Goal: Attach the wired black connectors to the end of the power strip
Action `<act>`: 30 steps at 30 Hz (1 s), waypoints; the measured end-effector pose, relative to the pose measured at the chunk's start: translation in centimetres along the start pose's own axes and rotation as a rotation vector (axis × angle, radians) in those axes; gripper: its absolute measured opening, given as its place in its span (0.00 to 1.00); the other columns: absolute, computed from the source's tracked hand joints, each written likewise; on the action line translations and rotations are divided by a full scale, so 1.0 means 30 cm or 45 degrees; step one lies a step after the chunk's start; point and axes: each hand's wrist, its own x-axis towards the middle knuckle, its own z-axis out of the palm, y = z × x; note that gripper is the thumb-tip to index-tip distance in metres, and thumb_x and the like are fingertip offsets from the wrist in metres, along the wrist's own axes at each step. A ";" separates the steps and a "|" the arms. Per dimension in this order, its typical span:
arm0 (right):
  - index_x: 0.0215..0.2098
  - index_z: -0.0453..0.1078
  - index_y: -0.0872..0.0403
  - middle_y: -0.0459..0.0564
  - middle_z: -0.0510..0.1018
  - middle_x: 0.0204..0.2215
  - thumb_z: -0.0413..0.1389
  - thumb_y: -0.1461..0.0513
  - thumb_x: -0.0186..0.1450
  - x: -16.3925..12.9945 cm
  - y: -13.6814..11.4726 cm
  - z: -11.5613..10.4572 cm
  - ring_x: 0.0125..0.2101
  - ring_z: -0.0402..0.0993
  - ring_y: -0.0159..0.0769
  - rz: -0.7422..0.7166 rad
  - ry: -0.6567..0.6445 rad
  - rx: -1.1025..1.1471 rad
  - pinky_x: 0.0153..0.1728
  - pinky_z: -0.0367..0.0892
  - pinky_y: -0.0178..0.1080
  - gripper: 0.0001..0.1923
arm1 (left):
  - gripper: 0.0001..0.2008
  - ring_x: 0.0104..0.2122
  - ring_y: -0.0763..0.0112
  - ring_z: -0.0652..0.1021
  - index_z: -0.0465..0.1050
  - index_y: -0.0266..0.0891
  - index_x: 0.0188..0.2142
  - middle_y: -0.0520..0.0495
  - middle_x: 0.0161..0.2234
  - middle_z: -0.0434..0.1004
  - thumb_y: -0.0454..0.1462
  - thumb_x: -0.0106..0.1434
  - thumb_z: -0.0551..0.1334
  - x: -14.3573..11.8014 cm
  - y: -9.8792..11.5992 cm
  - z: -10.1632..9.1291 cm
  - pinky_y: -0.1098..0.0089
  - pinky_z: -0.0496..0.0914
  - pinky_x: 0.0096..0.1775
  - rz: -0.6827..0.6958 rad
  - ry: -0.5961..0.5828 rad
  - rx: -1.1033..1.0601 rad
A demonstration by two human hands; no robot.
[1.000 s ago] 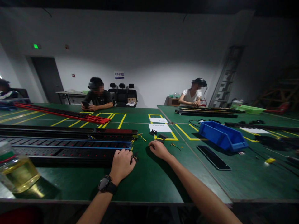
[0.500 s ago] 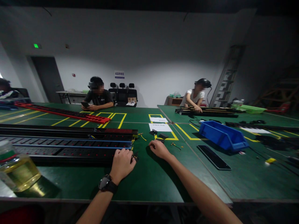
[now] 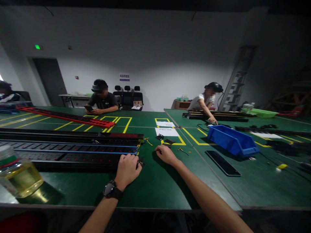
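My left hand [image 3: 128, 170], with a black watch on its wrist, is closed over the near right end of a long black rail [image 3: 97, 165]. A small dark end piece with a bit of wire [image 3: 141, 162] shows by its thumb; the fingertips are partly hidden. My right hand [image 3: 166, 154] rests on the green table with its fingers curled in, and nothing shows in it. Just beyond it lie a small black bracket [image 3: 159, 137] and a flat black part [image 3: 170, 141]. To its right is a short yellow-green wire [image 3: 183, 151].
A bottle of yellow liquid [image 3: 21, 178] stands front left. A red rack strip [image 3: 102, 123] lies farther back. On the right are a phone [image 3: 223, 163] and a blue bin [image 3: 230, 142]. Across the table sit a person with a phone [image 3: 104, 102] and a person reaching forward [image 3: 202, 102].
The person at the back right has moved a hand from the dark bars towards the blue bin. Both my hands have stayed in place.
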 end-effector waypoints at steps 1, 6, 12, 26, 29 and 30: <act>0.39 0.76 0.54 0.50 0.80 0.36 0.53 0.69 0.65 -0.001 -0.001 -0.001 0.38 0.75 0.37 -0.001 0.003 0.001 0.40 0.64 0.35 0.11 | 0.08 0.40 0.56 0.77 0.76 0.40 0.33 0.44 0.34 0.80 0.37 0.66 0.59 0.000 0.000 0.000 0.56 0.63 0.43 0.000 -0.003 0.001; 0.39 0.77 0.54 0.51 0.80 0.36 0.53 0.69 0.65 -0.001 -0.001 -0.001 0.38 0.75 0.37 -0.004 0.006 0.001 0.40 0.64 0.35 0.11 | 0.08 0.40 0.56 0.77 0.76 0.40 0.33 0.43 0.35 0.80 0.37 0.66 0.59 0.002 0.001 -0.005 0.56 0.63 0.43 -0.002 -0.009 -0.004; 0.40 0.77 0.54 0.51 0.80 0.36 0.53 0.69 0.65 -0.001 -0.002 -0.002 0.38 0.75 0.37 0.005 -0.001 0.010 0.40 0.64 0.35 0.11 | 0.09 0.40 0.56 0.77 0.76 0.39 0.33 0.42 0.35 0.81 0.37 0.67 0.58 0.002 0.001 -0.008 0.56 0.63 0.43 -0.007 -0.020 -0.011; 0.40 0.77 0.54 0.51 0.80 0.36 0.53 0.69 0.65 0.001 -0.004 -0.003 0.38 0.75 0.38 0.013 -0.010 0.003 0.41 0.65 0.36 0.11 | 0.08 0.40 0.55 0.77 0.76 0.39 0.33 0.42 0.34 0.80 0.37 0.66 0.59 0.001 0.000 -0.002 0.56 0.63 0.43 -0.001 0.002 0.002; 0.39 0.77 0.54 0.51 0.80 0.36 0.53 0.69 0.65 0.001 -0.005 -0.004 0.38 0.75 0.38 0.013 -0.008 0.004 0.41 0.65 0.36 0.11 | 0.08 0.40 0.56 0.77 0.76 0.39 0.33 0.42 0.34 0.80 0.37 0.66 0.59 0.000 -0.001 -0.001 0.56 0.63 0.42 -0.001 0.011 0.000; 0.39 0.77 0.53 0.51 0.80 0.36 0.53 0.69 0.65 0.001 -0.005 -0.004 0.38 0.75 0.38 0.010 -0.006 0.005 0.41 0.65 0.36 0.11 | 0.08 0.39 0.56 0.77 0.76 0.40 0.33 0.42 0.34 0.80 0.37 0.66 0.59 -0.001 0.000 -0.001 0.56 0.63 0.42 0.001 0.013 0.000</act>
